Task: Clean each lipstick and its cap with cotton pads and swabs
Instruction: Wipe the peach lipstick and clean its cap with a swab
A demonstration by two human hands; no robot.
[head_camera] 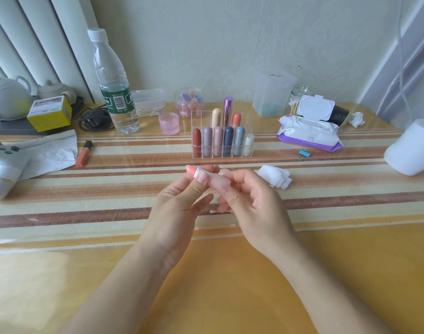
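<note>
Above the striped mat, both hands hold one pale pink lipstick (217, 183) with its coral bullet (191, 169) pointing left. My left hand (182, 203) pinches the white collar near the bullet. My right hand (249, 201) grips the translucent pink base. A cotton swab (215, 211) lies on the mat under the fingers, partly hidden. A crumpled white cotton pad (276, 178) lies just right of the hands. The clear organiser (221, 138) behind holds several capped lipsticks.
A wet-wipe pack (309, 131) with its lid up, a swab jar (296, 100) and a small blue clip (304, 154) sit at the right. A water bottle (114, 88), a pink jar (168, 123), an orange tube (84, 154) and a yellow box (49, 113) stand at the left.
</note>
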